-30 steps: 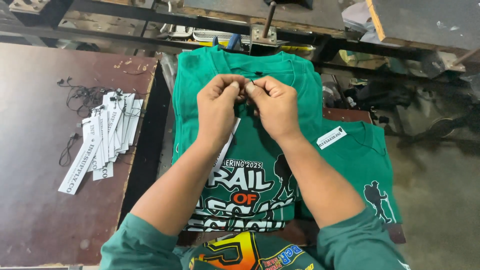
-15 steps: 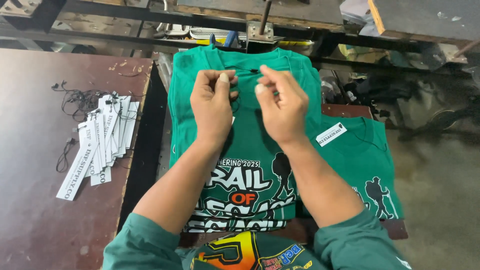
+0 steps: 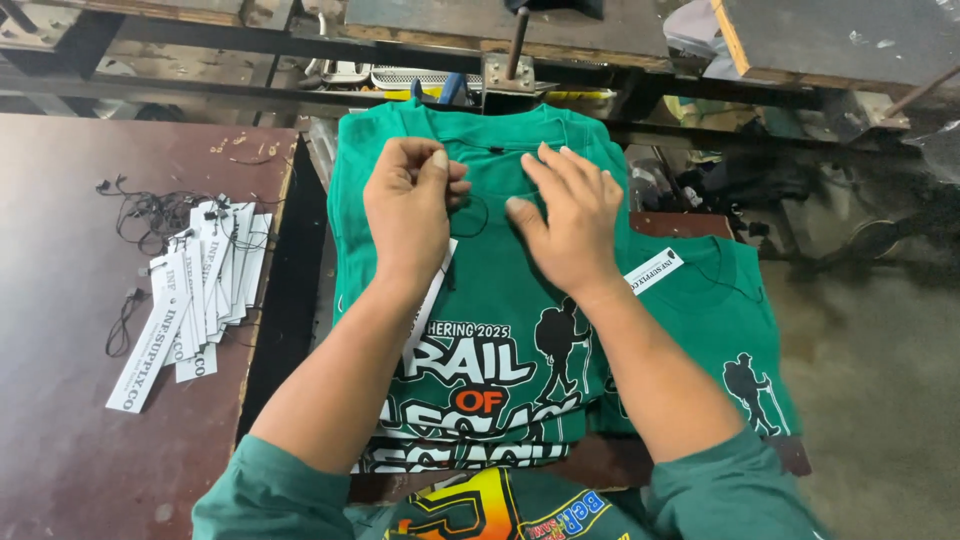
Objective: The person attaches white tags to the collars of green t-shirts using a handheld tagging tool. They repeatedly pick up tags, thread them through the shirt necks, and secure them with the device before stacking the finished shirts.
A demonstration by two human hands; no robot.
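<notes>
Your left hand (image 3: 408, 210) sat at the collar of the top green shirt (image 3: 490, 300) with its fingers (image 3: 437, 165) pinched shut on a thin black tag cord (image 3: 478, 212), while your right hand (image 3: 568, 220) lay just right of it, fingers spread flat on the cloth, holding nothing.

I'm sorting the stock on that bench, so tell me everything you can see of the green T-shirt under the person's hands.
The green T-shirt lies flat, front up, on top of a stack, collar pointing away from the person. It looks like soft knit cotton, with a white, orange and black print that includes a hiker's silhouette. The left hand pinches a thin black string near the collar; the right hand presses flat on the chest. A white paper tag hangs beneath the left wrist. Another green shirt lies alongside.
</notes>
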